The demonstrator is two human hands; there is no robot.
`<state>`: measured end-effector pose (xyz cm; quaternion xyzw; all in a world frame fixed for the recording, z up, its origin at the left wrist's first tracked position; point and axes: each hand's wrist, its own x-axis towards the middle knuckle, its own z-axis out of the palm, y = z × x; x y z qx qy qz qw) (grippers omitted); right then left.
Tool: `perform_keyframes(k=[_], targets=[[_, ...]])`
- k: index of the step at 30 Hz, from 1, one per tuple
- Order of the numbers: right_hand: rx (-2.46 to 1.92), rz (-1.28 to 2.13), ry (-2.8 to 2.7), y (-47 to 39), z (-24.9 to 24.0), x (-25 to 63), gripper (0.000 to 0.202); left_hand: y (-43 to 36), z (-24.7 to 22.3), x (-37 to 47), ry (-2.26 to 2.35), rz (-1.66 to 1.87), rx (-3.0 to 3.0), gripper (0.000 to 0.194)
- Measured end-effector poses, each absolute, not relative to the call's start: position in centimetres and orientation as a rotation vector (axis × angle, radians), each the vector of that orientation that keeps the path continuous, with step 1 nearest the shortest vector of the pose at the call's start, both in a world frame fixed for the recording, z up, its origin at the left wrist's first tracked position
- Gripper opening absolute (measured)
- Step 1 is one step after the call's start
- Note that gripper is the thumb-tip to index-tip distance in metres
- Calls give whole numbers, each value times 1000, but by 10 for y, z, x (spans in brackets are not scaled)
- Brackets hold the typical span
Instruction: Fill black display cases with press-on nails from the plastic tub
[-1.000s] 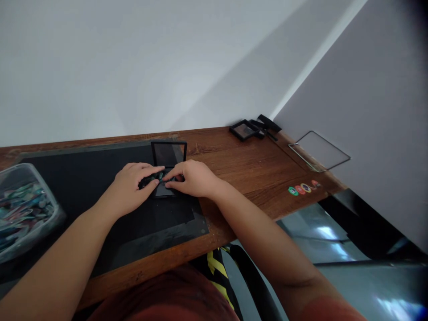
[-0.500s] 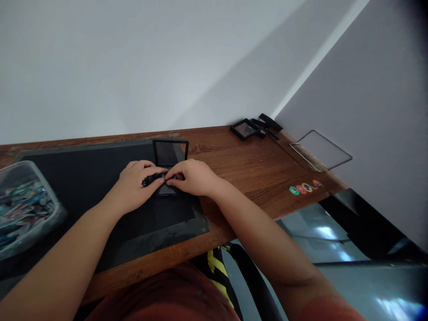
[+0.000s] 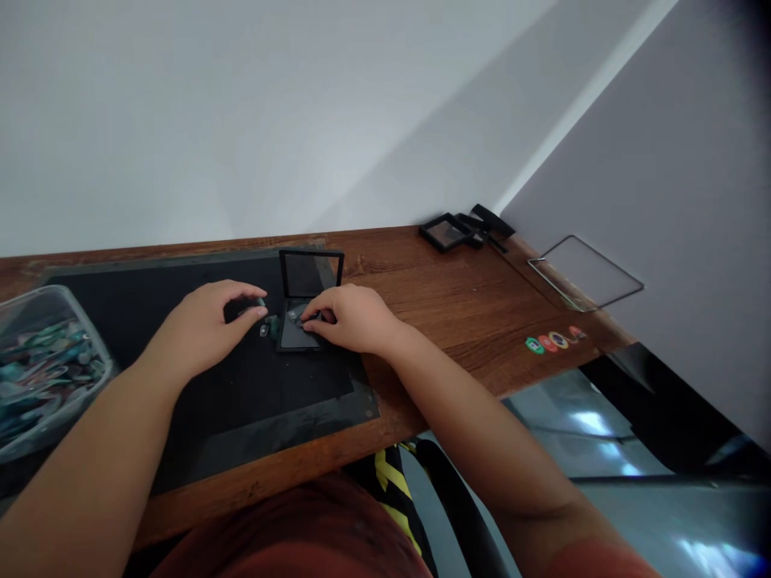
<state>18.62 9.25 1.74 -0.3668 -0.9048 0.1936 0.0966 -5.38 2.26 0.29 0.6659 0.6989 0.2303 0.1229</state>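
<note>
A small black hinged case (image 3: 299, 347) lies on the dark mat with its framed lid (image 3: 312, 273) raised. My right hand (image 3: 351, 319) reaches into it from the right, thumb and forefinger drawn together at a small shiny grey piece (image 3: 295, 315) in the base. Left of the case, my left hand (image 3: 208, 325) hovers over the mat, fingers curved and thumb apart. A tiny teal bit shows between those fingertips; whether it is gripped is unclear. Just beside the case lie a dark green piece (image 3: 274, 326) and a small pale clear piece (image 3: 263, 330).
A clear plastic tub (image 3: 90, 321) of mixed small pieces stands at the left. Black framed cases (image 3: 446, 232) sit in the back right corner. Round stickers (image 3: 546, 343) are on the wooden table (image 3: 415, 281) at right, near a thin wire frame (image 3: 585, 273) by the wall.
My left hand has drawn away to the left from the case, uncovering small pieces beside it. The right hand stays at the case base.
</note>
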Motion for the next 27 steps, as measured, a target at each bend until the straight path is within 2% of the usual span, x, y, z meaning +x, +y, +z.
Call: perform_keyframes(k=[8,13,19,27], targets=[[-1015,580,-2691,92,17,187,16,18,-3,-76,2036,410,1978,67],[-1023,608,-2705,92,20,189,14,14,-6,-72,2005,365,2155,58],[-1018,677,-2711,90,24,192,7,13,-7,-54,2059,334,2203,58],[-895,788,-2362,105,22,209,9,12,6,-43,2082,551,2113,49]])
